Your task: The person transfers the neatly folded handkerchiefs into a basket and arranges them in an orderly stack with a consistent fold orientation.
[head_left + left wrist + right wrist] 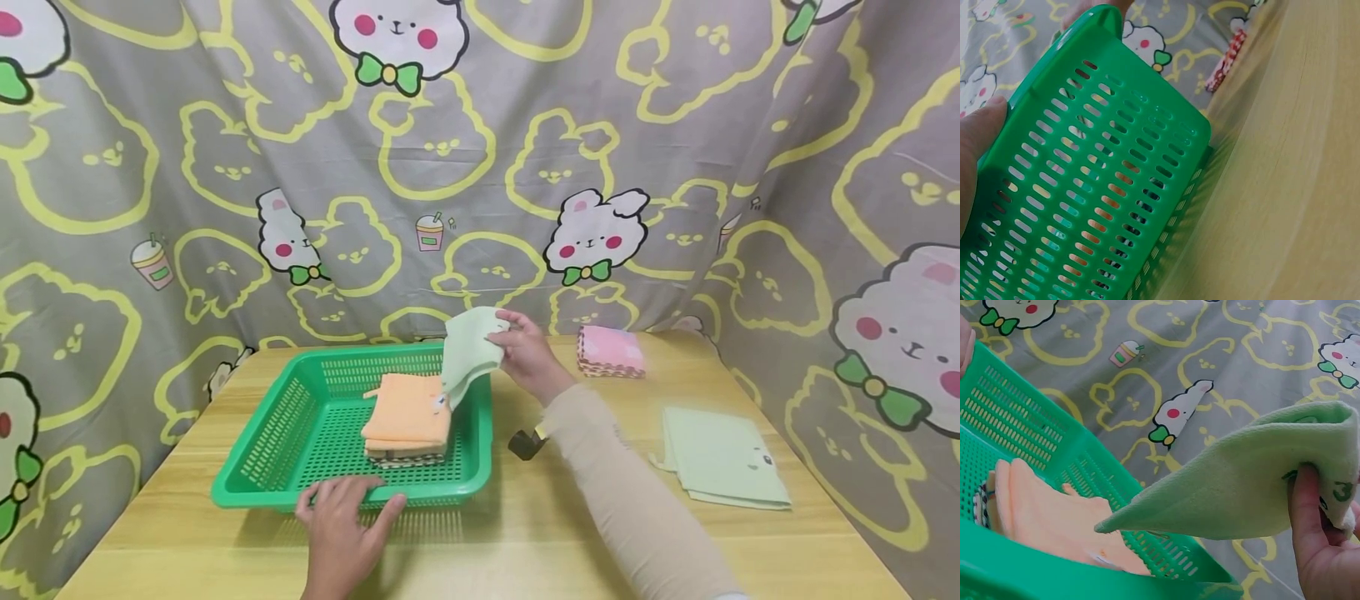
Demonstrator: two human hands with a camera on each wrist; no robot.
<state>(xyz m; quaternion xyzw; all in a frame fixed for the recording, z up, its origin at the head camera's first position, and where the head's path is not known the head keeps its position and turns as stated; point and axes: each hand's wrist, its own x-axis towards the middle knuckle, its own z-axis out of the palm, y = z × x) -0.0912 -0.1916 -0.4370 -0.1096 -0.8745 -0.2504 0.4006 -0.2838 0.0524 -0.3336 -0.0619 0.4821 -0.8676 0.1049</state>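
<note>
My right hand point(531, 358) pinches a folded pale green towel point(472, 346) over the right side of a green plastic basket point(486, 454). In the right wrist view the towel point(1229, 481) hangs to a point, and a thumb presses near its dark embroidery. Inside the basket lies a folded orange towel point(408, 408) on top of other folded cloths, the lowest with a dark checked edge point(412, 460). With my left hand point(345, 521) I grip the basket's front rim; the left wrist view shows the thumb point(988, 125) at the rim of the slotted wall point(1085, 175).
On the wooden table point(525, 533), a second pale green towel point(720, 458) lies folded at the right. A pink folded cloth stack point(609, 350) sits at the back. A small dark object point(527, 444) shows beside the right sleeve. A patterned curtain point(480, 167) hangs behind.
</note>
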